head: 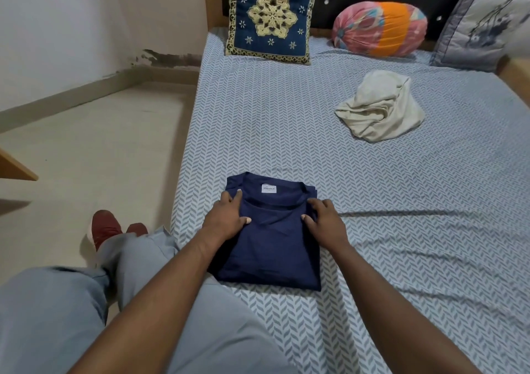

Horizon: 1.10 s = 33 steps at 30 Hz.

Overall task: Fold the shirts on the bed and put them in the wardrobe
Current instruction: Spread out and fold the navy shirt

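Note:
A navy blue shirt (272,247) lies folded into a rectangle near the bed's left edge, its collar and white label facing the headboard. My left hand (226,218) rests on the shirt's left side with fingers spread flat. On the shirt's right edge lies my right hand (324,218), fingers extended and slightly bent. A cream shirt (381,107) sits crumpled in a heap farther up the bed, to the right. No wardrobe is in view.
The bed (401,230) has a blue-grey herringbone sheet. At the headboard stand a blue embroidered cushion (271,15), a pink-and-orange bolster (380,28) and a grey pillow (481,26). My legs and red shoes (104,227) are over the floor (86,150) on the left.

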{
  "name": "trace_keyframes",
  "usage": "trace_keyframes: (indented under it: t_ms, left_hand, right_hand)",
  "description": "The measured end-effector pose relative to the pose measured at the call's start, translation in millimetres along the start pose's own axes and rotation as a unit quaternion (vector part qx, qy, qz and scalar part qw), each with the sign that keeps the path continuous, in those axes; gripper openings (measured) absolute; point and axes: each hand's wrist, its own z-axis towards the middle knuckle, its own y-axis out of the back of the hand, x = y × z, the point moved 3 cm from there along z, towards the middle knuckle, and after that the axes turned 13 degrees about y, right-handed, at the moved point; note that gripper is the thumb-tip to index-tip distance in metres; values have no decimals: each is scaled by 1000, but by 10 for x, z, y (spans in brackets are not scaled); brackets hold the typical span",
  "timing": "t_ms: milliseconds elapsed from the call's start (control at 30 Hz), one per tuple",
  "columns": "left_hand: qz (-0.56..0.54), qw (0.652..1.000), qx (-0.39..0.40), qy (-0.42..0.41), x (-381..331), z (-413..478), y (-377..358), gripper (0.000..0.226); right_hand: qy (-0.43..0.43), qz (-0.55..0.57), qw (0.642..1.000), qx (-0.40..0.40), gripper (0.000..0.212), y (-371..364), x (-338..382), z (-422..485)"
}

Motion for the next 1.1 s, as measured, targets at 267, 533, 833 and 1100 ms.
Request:
trace_keyframes:
  t_ms: [267,533,833,1100]
  left_hand:
    - [3,999,-22,-41,-28,441,178,93]
    - [22,1000,1,-14,-78,592,318,99]
    - [-78,978,100,-166,-267,-402,10,31]
    - [189,967,121,-122,-157,-803,-322,47]
  right_hand:
    - [14,-5,1000,15,46,-9,-129,444]
    - [3,25,999,45,46,-20,-214,561]
    - [167,-146,973,-67,40,52,424,24]
    - [233,-135,963,8,42,-354,425,-420]
